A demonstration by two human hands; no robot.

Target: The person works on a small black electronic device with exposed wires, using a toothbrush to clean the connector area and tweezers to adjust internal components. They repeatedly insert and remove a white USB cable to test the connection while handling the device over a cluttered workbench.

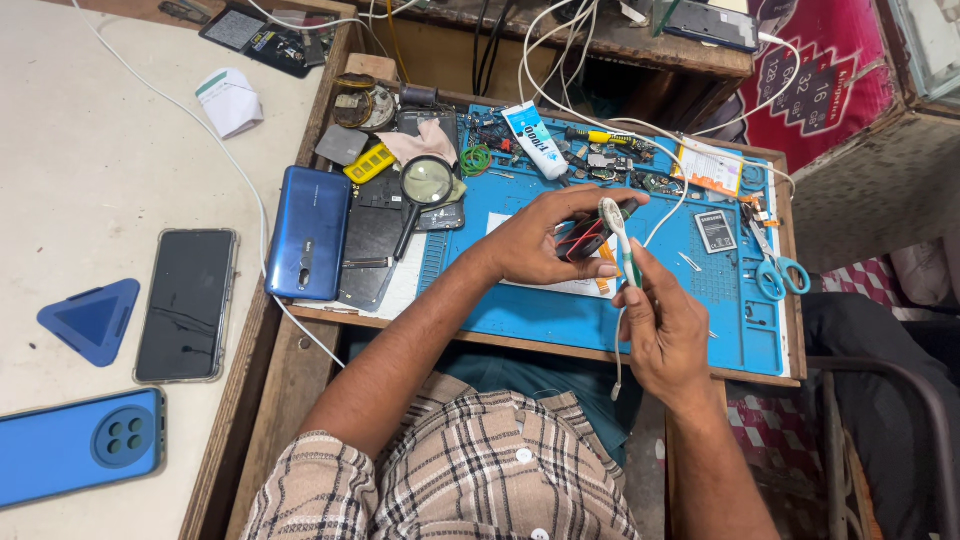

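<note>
Plaid shirt (470,470), beige with dark and reddish checks, white buttons, sleeves rolled above elbows; forearms bare down to each grip.

Left hand (535,240) holds small device (588,238); right hand (665,325) holds toothbrush (620,238).

white tube (534,140) on blue mat (560,315), dark phone screen (187,303)

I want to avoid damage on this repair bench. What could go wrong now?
The left hand holds a small black and red part in the air over the blue work mat; if it slips, it may fall among the loose pieces there. The right hand pushes a white and green toothbrush against it; hard brushing might harm it.
</note>
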